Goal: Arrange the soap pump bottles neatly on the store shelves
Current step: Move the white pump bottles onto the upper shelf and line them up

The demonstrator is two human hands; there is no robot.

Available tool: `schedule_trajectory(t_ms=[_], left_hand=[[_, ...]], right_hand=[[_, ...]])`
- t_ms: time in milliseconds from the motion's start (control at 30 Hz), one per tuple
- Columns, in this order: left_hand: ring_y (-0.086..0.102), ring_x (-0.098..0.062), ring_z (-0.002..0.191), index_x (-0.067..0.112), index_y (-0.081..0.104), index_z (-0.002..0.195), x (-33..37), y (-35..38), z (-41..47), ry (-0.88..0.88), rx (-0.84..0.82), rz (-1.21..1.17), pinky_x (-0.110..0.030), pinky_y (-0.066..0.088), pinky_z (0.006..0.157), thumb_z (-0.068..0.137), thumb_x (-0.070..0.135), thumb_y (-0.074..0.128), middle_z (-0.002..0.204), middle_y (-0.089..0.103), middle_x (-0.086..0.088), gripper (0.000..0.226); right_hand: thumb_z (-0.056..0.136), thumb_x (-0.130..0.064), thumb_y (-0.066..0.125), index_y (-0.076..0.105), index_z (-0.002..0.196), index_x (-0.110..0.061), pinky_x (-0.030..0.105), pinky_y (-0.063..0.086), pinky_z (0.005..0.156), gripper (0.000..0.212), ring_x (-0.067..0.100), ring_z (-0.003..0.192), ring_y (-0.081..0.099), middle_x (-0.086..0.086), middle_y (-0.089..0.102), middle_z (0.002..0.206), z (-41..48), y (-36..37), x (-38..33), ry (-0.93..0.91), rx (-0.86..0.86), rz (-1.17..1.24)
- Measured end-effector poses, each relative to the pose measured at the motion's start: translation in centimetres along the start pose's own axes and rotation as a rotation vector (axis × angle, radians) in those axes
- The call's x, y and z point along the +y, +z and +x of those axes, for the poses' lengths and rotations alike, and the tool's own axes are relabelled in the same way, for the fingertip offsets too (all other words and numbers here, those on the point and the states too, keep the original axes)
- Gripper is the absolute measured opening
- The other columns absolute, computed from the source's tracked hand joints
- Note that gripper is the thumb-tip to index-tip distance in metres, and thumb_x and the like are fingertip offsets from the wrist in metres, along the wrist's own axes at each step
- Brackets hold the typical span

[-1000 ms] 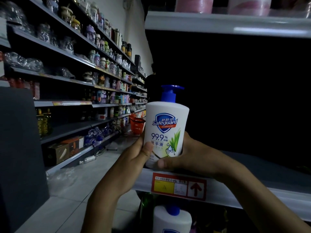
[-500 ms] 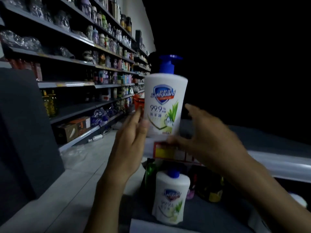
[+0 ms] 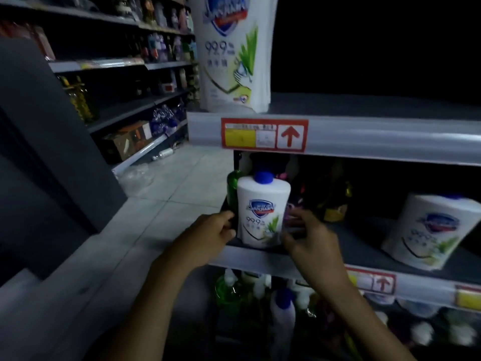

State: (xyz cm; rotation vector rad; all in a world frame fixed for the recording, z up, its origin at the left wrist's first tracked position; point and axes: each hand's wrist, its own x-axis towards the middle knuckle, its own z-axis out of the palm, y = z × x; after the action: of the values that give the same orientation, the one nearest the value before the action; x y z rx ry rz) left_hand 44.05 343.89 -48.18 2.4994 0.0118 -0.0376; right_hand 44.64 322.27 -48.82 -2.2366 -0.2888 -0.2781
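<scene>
Aisle end, dim light, some motion smear.

- Soap pump bottle (image 3: 263, 212): white body, blue pump, upright at the left front corner of the middle shelf (image 3: 359, 243), base close to the shelf lip. A green bottle (image 3: 232, 187) stands just behind it at 10 o'clock.
- Left hand (image 3: 209, 237) at the bottle's 8 o'clock, fingers curled and meeting its lower left edge. Cannot tell whether this is a real grip or only a touch.
- Right hand (image 3: 311, 237) at 4 o'clock, fingers bent toward the lower right flank. It is too blurred to tell whether they are grasping or free.
- Upper bottle (image 3: 234, 53), same product, stands on the shelf above at 12 o'clock, top cut off by the frame. A third bottle (image 3: 429, 230) sits well apart at 3 o'clock on the middle shelf.

Step in hand, as I judge it: squaring this bottle.
- Hold low on both flanks so the tall body does not tip.
- Turn the label square to the aisle.
- Keep the base fully on the shelf, clear of the lip.
- Mind the green bottle behind when pushing back.
- The gap toward the third bottle probably wants closing later.

Writing:
- "99.9" reads on the front of each white bottle, over a green leaf graphic.
- A blue shield logo sits above it, its lettering too smeared to read. The smaller characters below are also illegible.
- Price tag (image 3: 264, 134) on the upper shelf edge: red border, yellow block, red upward arrow, print too fine to read.
- A similar tag (image 3: 374, 282) sits on the middle shelf edge.
</scene>
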Motion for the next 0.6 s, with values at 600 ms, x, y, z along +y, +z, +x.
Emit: schedule_trajectory(t_ms=[600], left_hand=[[0.059, -0.019, 0.093, 0.011, 0.064, 0.092, 3.9, 0.5, -1.5, 0.244, 0.203, 0.075, -0.037, 0.05, 0.082, 0.086, 0.03, 0.065, 0.1, 0.064, -0.005, 0.02]], right_hand=[[0.08, -0.01, 0.062, 0.049, 0.125, -0.023, 0.022, 0.046, 0.071, 0.049, 0.023, 0.095, 0.065, 0.003, 0.068, 0.107, -2.0, -1.0, 1.1, -0.276, 0.118, -0.121]])
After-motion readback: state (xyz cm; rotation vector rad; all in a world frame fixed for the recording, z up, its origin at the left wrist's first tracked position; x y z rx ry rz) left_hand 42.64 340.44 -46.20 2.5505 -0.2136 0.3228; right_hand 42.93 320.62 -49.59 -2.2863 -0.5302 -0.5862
